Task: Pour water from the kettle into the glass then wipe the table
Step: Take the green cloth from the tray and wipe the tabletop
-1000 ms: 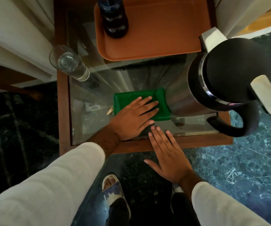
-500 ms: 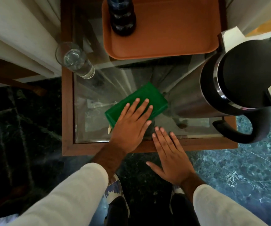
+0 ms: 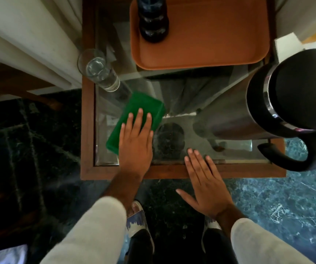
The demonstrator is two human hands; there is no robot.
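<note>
A folded green cloth (image 3: 142, 109) lies on the glass top of a small wood-framed table (image 3: 86, 130). My left hand (image 3: 136, 141) presses flat on the cloth's near right part, fingers spread. My right hand (image 3: 204, 180) rests flat and open on the table's front wooden edge, holding nothing. A clear glass (image 3: 98, 71) with water in it stands at the table's left side, just beyond the cloth. The steel and black kettle (image 3: 279, 103) stands on the right side of the table, its handle pointing toward me.
An orange tray (image 3: 210, 35) sits at the back of the table with a dark bottle (image 3: 153, 21) on it. A pale curtain (image 3: 29, 35) hangs to the left. Dark marble floor surrounds the table, and my feet are below its front edge.
My left hand has slid the green cloth leftward across the glass, away from the kettle and toward the water glass, turning it diagonal. My right hand has stayed on the front edge.
</note>
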